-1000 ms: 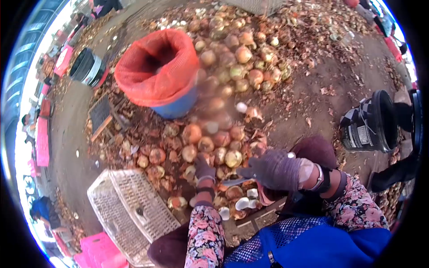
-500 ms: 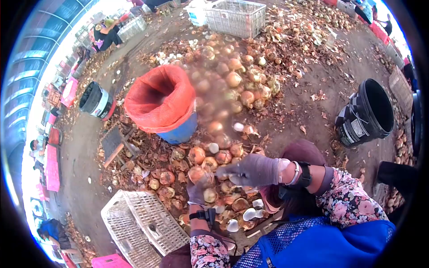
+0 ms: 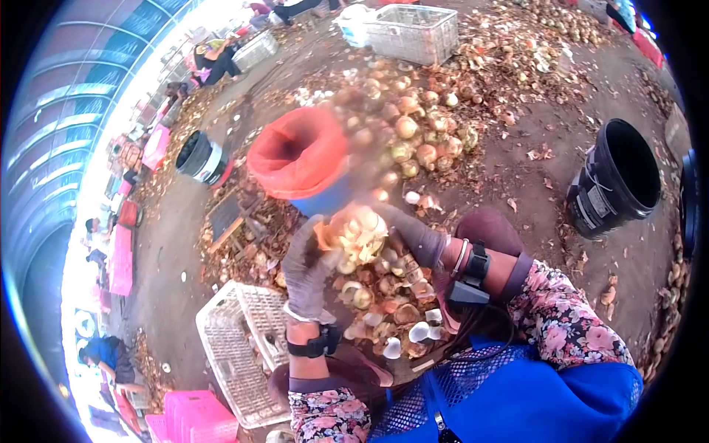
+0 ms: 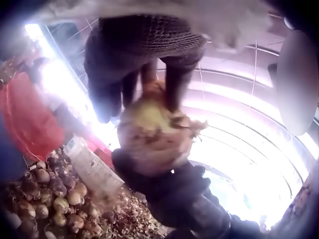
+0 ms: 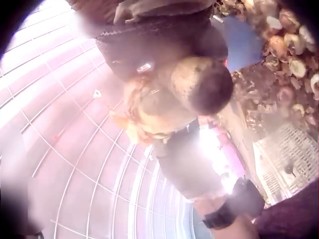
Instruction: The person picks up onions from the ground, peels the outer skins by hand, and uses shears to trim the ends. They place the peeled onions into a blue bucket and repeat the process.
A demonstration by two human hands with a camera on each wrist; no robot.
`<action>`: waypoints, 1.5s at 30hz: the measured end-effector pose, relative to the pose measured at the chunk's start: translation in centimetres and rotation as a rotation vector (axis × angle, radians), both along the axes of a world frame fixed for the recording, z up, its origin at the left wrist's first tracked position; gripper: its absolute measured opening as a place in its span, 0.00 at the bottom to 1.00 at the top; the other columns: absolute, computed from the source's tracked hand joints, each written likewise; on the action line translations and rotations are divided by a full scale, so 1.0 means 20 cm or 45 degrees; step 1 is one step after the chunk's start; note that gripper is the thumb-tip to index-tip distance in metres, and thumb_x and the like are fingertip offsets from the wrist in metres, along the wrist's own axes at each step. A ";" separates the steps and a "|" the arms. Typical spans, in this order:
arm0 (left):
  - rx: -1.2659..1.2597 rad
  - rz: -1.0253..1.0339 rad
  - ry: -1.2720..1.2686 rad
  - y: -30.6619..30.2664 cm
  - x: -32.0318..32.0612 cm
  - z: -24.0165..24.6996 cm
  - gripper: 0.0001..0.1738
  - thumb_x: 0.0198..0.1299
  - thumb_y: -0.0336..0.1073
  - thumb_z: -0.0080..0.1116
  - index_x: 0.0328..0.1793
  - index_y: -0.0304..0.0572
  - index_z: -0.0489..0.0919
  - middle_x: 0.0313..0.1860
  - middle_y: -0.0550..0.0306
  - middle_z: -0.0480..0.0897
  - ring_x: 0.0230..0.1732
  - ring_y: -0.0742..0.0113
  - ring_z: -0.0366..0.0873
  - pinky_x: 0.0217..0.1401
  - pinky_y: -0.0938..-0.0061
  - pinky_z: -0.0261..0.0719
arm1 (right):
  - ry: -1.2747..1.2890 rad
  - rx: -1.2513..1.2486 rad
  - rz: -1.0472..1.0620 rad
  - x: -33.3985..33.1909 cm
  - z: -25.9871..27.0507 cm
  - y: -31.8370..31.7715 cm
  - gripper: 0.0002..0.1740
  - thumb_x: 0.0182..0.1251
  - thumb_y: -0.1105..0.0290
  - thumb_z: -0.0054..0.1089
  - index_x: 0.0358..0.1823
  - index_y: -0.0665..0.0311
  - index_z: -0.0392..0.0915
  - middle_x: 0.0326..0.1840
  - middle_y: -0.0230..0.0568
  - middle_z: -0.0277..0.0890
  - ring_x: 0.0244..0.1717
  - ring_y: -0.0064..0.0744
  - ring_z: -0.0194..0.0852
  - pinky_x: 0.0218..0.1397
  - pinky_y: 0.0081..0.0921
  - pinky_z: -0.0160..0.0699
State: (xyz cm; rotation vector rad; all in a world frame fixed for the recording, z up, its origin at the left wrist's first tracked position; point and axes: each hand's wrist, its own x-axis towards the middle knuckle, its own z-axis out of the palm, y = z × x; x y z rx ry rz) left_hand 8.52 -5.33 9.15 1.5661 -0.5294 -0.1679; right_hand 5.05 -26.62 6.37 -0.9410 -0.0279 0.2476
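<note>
As the left hand (image 3: 303, 266) and right hand (image 3: 417, 232) meet at one onion (image 3: 362, 235), skin removal appears to be the step in hand

Left hand noted gripping the onion, digits set against its surface; right hand in contact from the opposite side, though blur prevents confirming whether it grasps the onion or a tool. Onion located between the two hands, raised above the loose onions (image 3: 362, 297) on the ground, papery skin (image 3: 329, 238) standing off it. Next move, in this inspector's judgement, calls for a steady left hold while the right works that skin free
</note>
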 end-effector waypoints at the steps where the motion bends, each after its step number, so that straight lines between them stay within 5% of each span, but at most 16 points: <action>1: 0.033 0.091 0.038 0.00 -0.06 0.00 0.41 0.55 0.32 0.70 0.75 0.36 0.66 0.69 0.53 0.73 0.68 0.61 0.71 0.73 0.65 0.68 | 0.015 -0.026 0.012 0.00 0.00 0.01 0.24 0.78 0.48 0.43 0.59 0.57 0.74 0.37 0.28 0.79 0.23 0.15 0.71 0.20 0.15 0.69; 3: -0.070 0.093 0.049 -0.07 -0.17 -0.02 0.42 0.58 0.36 0.68 0.77 0.34 0.63 0.71 0.51 0.69 0.71 0.61 0.66 0.74 0.67 0.66 | 0.034 -0.151 0.072 -0.01 -0.06 0.03 0.24 0.77 0.48 0.43 0.54 0.58 0.78 0.31 0.28 0.78 0.22 0.16 0.71 0.22 0.16 0.70; 7: 0.097 0.413 -0.194 -0.10 -0.28 -0.25 0.58 0.45 0.31 0.79 0.79 0.37 0.52 0.70 0.51 0.65 0.68 0.61 0.65 0.72 0.67 0.68 | -0.063 -0.408 -0.073 -0.10 -0.10 0.17 0.26 0.77 0.51 0.47 0.54 0.66 0.81 0.24 0.34 0.79 0.21 0.17 0.71 0.24 0.16 0.70; 9: -0.191 0.473 0.120 -0.07 -0.32 -0.29 0.52 0.49 0.35 0.77 0.77 0.40 0.55 0.67 0.52 0.68 0.65 0.60 0.70 0.66 0.65 0.75 | -0.167 -0.524 -0.130 -0.10 -0.16 0.23 0.20 0.75 0.58 0.53 0.53 0.68 0.82 0.25 0.41 0.81 0.22 0.21 0.73 0.26 0.22 0.71; 12: -0.539 0.323 0.420 0.10 -0.31 -0.35 0.46 0.53 0.43 0.73 0.74 0.42 0.61 0.63 0.51 0.73 0.62 0.58 0.75 0.63 0.62 0.79 | -0.833 -1.026 -0.339 -0.06 -0.24 0.25 0.19 0.73 0.63 0.57 0.60 0.61 0.80 0.17 0.40 0.75 0.16 0.23 0.71 0.22 0.26 0.69; 13: -0.650 0.256 0.530 0.14 -0.30 -0.34 0.44 0.54 0.46 0.72 0.74 0.42 0.62 0.62 0.51 0.74 0.61 0.57 0.77 0.62 0.61 0.80 | -0.983 -0.967 -0.411 -0.04 -0.24 0.26 0.21 0.70 0.65 0.59 0.63 0.59 0.78 0.17 0.47 0.73 0.15 0.30 0.71 0.22 0.30 0.70; 16: -0.723 0.194 0.527 0.18 -0.35 -0.25 0.43 0.55 0.51 0.70 0.73 0.42 0.65 0.61 0.51 0.77 0.60 0.56 0.78 0.61 0.60 0.81 | -0.892 -1.225 -0.090 -0.09 -0.09 0.20 0.22 0.70 0.65 0.58 0.64 0.54 0.78 0.29 0.51 0.82 0.27 0.38 0.83 0.32 0.33 0.77; 20: -0.606 0.260 0.356 0.14 -0.38 -0.11 0.48 0.47 0.50 0.75 0.71 0.42 0.64 0.60 0.50 0.74 0.59 0.57 0.78 0.61 0.59 0.81 | -0.954 -1.489 0.169 -0.08 -0.07 0.20 0.35 0.68 0.63 0.57 0.77 0.53 0.60 0.24 0.58 0.77 0.25 0.51 0.80 0.31 0.40 0.75; 23: -0.496 0.377 0.188 0.18 -0.36 -0.17 0.54 0.42 0.50 0.79 0.73 0.42 0.60 0.62 0.51 0.72 0.62 0.58 0.74 0.66 0.60 0.76 | -0.964 -1.265 0.248 -0.09 -0.09 0.20 0.40 0.68 0.62 0.57 0.80 0.51 0.53 0.20 0.60 0.73 0.23 0.55 0.78 0.30 0.44 0.73; 29: -0.260 0.518 -0.049 0.23 -0.32 -0.23 0.60 0.36 0.52 0.84 0.74 0.44 0.60 0.64 0.54 0.70 0.65 0.60 0.71 0.68 0.63 0.72 | -0.986 -1.306 0.362 -0.06 -0.18 0.19 0.43 0.67 0.63 0.56 0.82 0.48 0.49 0.21 0.57 0.75 0.23 0.56 0.78 0.29 0.47 0.73; 35: -0.170 0.524 -0.044 0.18 -0.35 -0.23 0.57 0.36 0.51 0.83 0.71 0.43 0.62 0.62 0.55 0.71 0.61 0.61 0.72 0.67 0.63 0.72 | -0.903 -1.690 0.357 -0.08 -0.21 0.23 0.40 0.67 0.66 0.52 0.80 0.38 0.51 0.23 0.54 0.77 0.25 0.56 0.80 0.31 0.49 0.77; 43: 0.080 0.575 -0.251 0.15 -0.38 -0.25 0.48 0.41 0.48 0.78 0.67 0.40 0.66 0.58 0.52 0.74 0.59 0.61 0.75 0.65 0.65 0.75 | -0.946 -1.869 0.494 -0.04 -0.27 0.26 0.44 0.60 0.72 0.53 0.80 0.41 0.54 0.23 0.48 0.78 0.25 0.53 0.80 0.28 0.47 0.75; 45: -0.254 0.455 0.160 0.13 -0.42 -0.22 0.45 0.43 0.48 0.75 0.67 0.39 0.67 0.58 0.52 0.75 0.59 0.60 0.76 0.64 0.64 0.76 | -0.971 -1.897 0.459 -0.04 -0.27 0.25 0.45 0.58 0.72 0.53 0.80 0.42 0.53 0.22 0.47 0.78 0.24 0.53 0.79 0.27 0.47 0.75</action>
